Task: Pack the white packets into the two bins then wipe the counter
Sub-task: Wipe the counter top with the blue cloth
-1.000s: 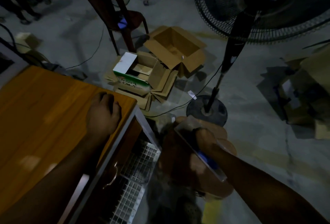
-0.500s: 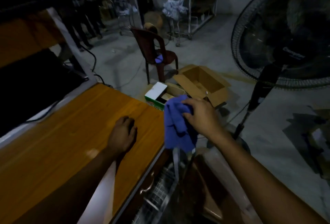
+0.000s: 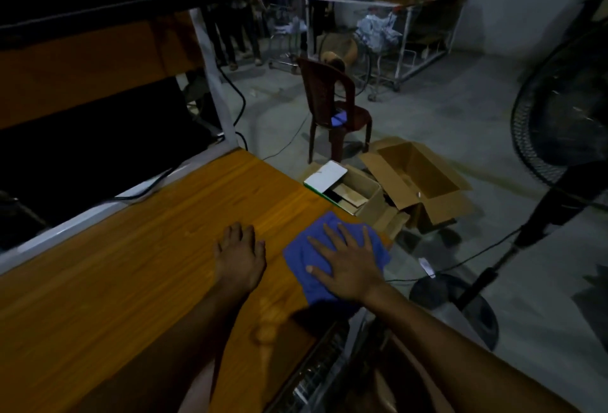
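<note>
1. right hand [image 3: 348, 268] lies flat with fingers spread wide, pressing the blue cloth [image 3: 307, 259] onto the wooden counter [image 3: 131, 281] near its right edge.
2. left hand [image 3: 240, 258] rests on the counter beside the cloth, fingers relaxed, holding nothing.

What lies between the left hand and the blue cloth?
Only a bare strip of counter, in the head view: the left hand and the cloth under the right hand lie apart.
</note>
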